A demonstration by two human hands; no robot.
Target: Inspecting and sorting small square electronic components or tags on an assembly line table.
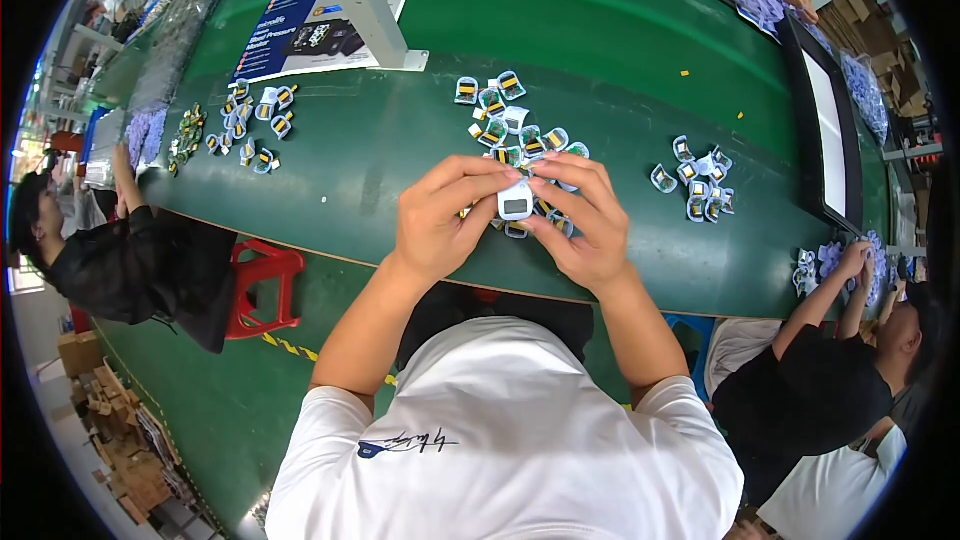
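Both hands at work near the front edge of the table [370, 195]. Left hand [440, 215]: thumb and fingers bent inward, pinching the left side and top of a small white device [516, 203]. Right hand [588, 220]: thumb and fingers pinching the same device from the right side and top. Fingertips of the two hands nearly meet at its upper end. Device's grey display window faces up.

Device position: over the near part of a loose pile of half-shells [553, 139] with yellow and green parts inside. Contact between device and pile: cannot tell, hands cover it. Pile spreads mainly beyond the hands; a few pieces show below, between device and front edge.

Room to the left: wide stretch of green surface, then a left cluster [282, 126] and, farther out, green boards [188, 137]. Room to the right: narrower green gap, then a right cluster [697, 207]; beyond it a black-rimmed frame [850, 155] reaches toward the front edge. Far side: broad green strip; a grey post [362, 0] stands with its foot on a printed sheet [290, 52], up and left of the pile.
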